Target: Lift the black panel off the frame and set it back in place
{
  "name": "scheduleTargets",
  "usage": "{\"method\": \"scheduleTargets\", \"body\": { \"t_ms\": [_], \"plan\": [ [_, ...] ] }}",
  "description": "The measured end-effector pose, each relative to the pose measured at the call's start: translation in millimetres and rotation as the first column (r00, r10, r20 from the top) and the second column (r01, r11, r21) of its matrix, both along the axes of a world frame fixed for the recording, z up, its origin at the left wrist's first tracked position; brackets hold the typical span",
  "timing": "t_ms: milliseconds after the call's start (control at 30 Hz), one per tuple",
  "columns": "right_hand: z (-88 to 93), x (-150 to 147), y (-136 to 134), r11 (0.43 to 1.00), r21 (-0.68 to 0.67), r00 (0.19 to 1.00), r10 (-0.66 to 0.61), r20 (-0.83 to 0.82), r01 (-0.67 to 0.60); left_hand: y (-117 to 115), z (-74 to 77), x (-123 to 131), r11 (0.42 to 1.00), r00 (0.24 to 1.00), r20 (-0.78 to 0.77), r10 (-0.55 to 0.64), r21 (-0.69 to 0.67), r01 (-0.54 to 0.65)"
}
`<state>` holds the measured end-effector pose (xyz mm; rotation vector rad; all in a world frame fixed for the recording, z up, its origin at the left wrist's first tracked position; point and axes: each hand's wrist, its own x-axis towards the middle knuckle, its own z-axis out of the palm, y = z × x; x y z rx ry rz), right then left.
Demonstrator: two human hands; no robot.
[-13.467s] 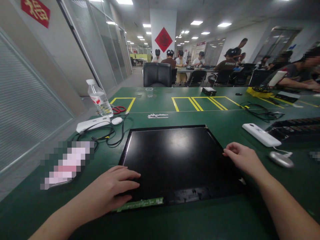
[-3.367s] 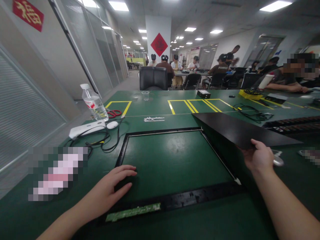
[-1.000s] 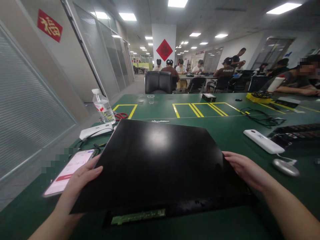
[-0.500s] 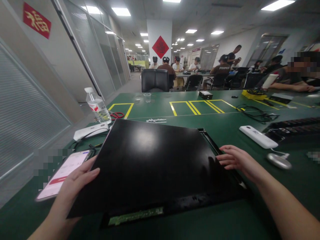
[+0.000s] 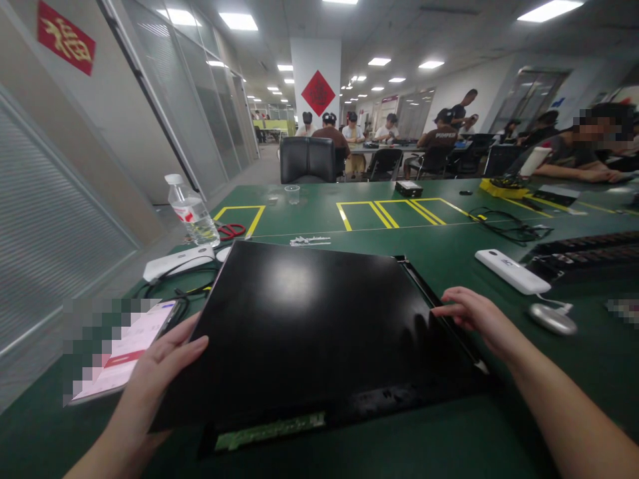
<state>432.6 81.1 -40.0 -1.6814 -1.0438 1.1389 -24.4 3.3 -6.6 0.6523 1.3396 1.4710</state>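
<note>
A glossy black screen panel [image 5: 304,319] lies tilted over a black frame [image 5: 439,299], its left side raised. Along the near edge a green circuit board strip [image 5: 269,431] shows in the frame. My left hand [image 5: 167,362] grips the panel's left edge, thumb on top and fingers underneath, partly hidden. At the right edge, my right hand [image 5: 476,322] has its fingers apart and loosely bent, with a fingertip at the panel's edge; whether it touches the panel or the frame I cannot tell. It grips nothing.
On the left are a phone [image 5: 124,352], cables, a white power bank [image 5: 180,261], red scissors [image 5: 232,231] and a water bottle [image 5: 192,213]. To the right lie another white power bank [image 5: 513,271], a silver mouse-shaped object [image 5: 552,319] and black parts [image 5: 584,259]. Several people sit farther back.
The panel's raised left side has shifted slightly right with my left hand. My right hand's fingers have bent more, with one reaching toward the panel's edge.
</note>
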Motion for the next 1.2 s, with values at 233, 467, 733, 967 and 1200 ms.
{"method": "scheduleTargets", "body": {
  "t_ms": [233, 467, 733, 967, 1200],
  "plan": [
    [-1.3, 3.1, 3.1, 0.996, 0.037, 0.996, -0.084, 0.020, 0.083, -1.9, 0.1, 10.4, 0.996, 0.994, 0.075, -0.080, -0.033, 0.083],
    [-2.4, 6.5, 5.8, 0.993, 0.030, 0.992, -0.117, 0.046, 0.116, -2.4, -2.0, 15.8, 0.988, 0.988, 0.070, -0.138, -0.062, 0.142],
    [1.5, 7.6, 4.6, 0.993, 0.027, 0.989, -0.117, 0.089, 0.115, -0.8, -3.6, 20.7, 0.987, 0.988, 0.058, -0.144, -0.065, 0.148],
    [-1.5, 12.5, 6.3, 0.995, 0.044, 0.983, -0.099, 0.156, 0.093, 1.2, -6.5, 22.9, 0.982, 0.985, 0.064, -0.162, -0.089, 0.167],
    [-5.2, 14.1, 7.0, 0.997, 0.053, 0.964, -0.071, 0.255, 0.060, 2.9, -14.1, 22.3, 0.983, 0.989, 0.044, -0.140, -0.115, 0.144]
  ]
}}
